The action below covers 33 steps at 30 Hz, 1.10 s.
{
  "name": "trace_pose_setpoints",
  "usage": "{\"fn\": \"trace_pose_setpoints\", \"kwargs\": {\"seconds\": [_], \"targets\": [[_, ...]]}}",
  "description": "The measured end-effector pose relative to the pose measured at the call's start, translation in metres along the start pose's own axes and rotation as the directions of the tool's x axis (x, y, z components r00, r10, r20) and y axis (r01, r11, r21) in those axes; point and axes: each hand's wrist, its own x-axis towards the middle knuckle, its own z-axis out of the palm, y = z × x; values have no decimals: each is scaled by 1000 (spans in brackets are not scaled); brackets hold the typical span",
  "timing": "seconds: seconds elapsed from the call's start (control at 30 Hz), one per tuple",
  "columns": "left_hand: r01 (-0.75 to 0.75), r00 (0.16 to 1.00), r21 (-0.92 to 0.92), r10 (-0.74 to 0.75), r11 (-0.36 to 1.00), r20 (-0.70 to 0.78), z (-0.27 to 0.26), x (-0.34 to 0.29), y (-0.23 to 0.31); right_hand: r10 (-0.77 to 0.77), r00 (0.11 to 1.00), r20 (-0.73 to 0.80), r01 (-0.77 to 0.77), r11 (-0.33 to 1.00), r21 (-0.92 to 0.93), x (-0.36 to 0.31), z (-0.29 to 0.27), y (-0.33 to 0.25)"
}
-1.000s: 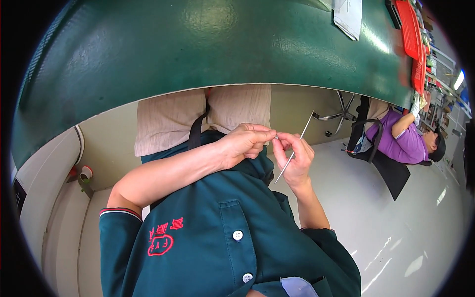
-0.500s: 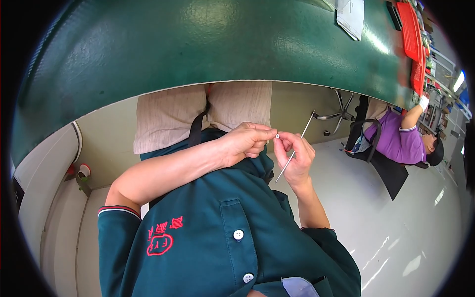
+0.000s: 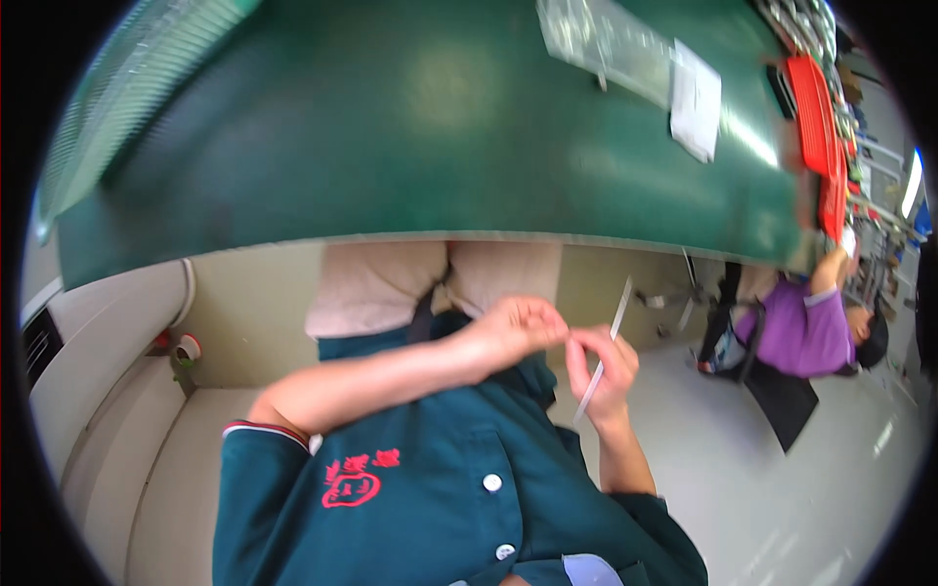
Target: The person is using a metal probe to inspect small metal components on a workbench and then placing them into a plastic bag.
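The thin pale rod (image 3: 620, 308) slants through the right hand (image 3: 608, 373), fingers closed on it, short of the green table (image 3: 391, 146); a loosened grip could drop it floorward. The left hand's (image 3: 513, 334) fingers curl; whether they pinch anything, I can't tell.

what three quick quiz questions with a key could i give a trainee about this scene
1. True or false: the bare left hand is apart from the glossy green tabletop.
2. What does the bare right hand hold?
a) a red plastic basket
b) a thin, straight, silver-coloured rod
c) a yellow pencil
3. In the picture, on which side of the flat, clear plastic sheet does the white rectangular paper lie?

Key:
1. True; it is in front of the person's body.
2. b
3. The right side.
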Motion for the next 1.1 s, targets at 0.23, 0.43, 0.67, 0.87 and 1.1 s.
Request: {"fn": "trace_pose_setpoints", "kwargs": {"seconds": [0.23,0.43,0.67,0.87,1.1], "targets": [[-217,253,841,804,-495,538,9,-101,186,-260,965,-35,258,965,-46,30,-12,-21],[490,32,787,910,-376,414,-22,-147,272,-371,928,-43,372,928,17,40,-3,-17],[608,10,760,959,-231,283,-66,-148,294,-376,922,-90,374,927,-39,46,-7,-9],[392,-64,916,991,-83,117,-50,-144,282,-332,938,-100,322,941,-102,39,-18,-11],[-107,981,-354,156,929,113,13,-68,140,-386,916,-110,386,922,-23,49,-16,-17]]}}
